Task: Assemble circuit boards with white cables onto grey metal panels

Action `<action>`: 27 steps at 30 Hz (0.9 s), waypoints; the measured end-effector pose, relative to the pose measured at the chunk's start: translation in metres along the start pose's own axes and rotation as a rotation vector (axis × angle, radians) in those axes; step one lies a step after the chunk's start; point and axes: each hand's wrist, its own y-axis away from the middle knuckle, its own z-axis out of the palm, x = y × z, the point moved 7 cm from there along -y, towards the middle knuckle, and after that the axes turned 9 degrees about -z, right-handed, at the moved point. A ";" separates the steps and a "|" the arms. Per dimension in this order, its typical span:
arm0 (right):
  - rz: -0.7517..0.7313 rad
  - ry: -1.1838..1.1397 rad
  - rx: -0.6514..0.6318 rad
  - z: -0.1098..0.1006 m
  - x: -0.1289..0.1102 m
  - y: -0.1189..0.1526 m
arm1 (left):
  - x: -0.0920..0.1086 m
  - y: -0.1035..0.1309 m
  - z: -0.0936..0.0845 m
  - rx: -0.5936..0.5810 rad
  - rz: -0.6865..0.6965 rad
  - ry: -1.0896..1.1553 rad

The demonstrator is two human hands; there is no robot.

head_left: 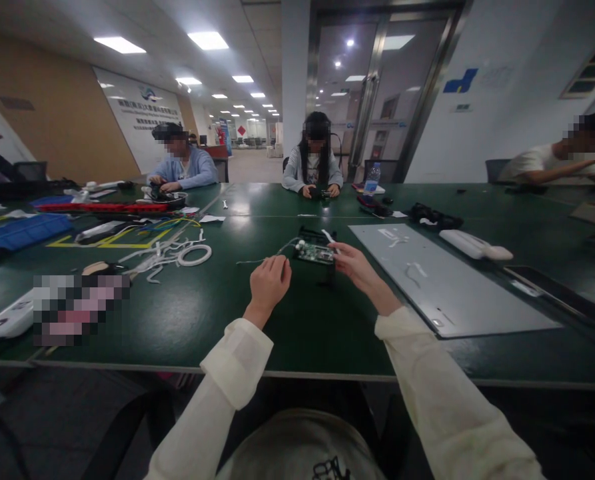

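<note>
A green circuit board (313,253) with a black frame (313,233) sits in front of me over the table, white connectors at its left end. From there a thin wire (283,248) runs left to the fingertips of my left hand (268,283). These fingers are closed in a pinch on the wire, whose loose end trails further left. At the board's right edge is my right hand (356,268), thumb and forefinger pinched on a narrow white strip (328,236) that points up and left. Its fingertips hide part of the board's edge.
The green table (187,320) holds white cable pieces (170,257) and a blue tray (24,230) at left. To the right lie a grey panel (442,287), a white device (470,245) and a dark phone-like slab (557,290). A bottle (372,179) stands opposite. Several people sit around.
</note>
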 end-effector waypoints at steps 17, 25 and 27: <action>-0.068 0.990 -0.138 0.021 0.022 0.001 | 0.008 0.006 0.040 -0.224 0.228 -0.058; -0.190 1.520 0.370 -0.060 -0.055 0.005 | 0.002 0.015 0.063 -0.434 0.281 -0.058; -0.227 1.581 0.670 -0.103 -0.078 0.021 | 0.002 0.015 0.063 -0.440 0.284 -0.064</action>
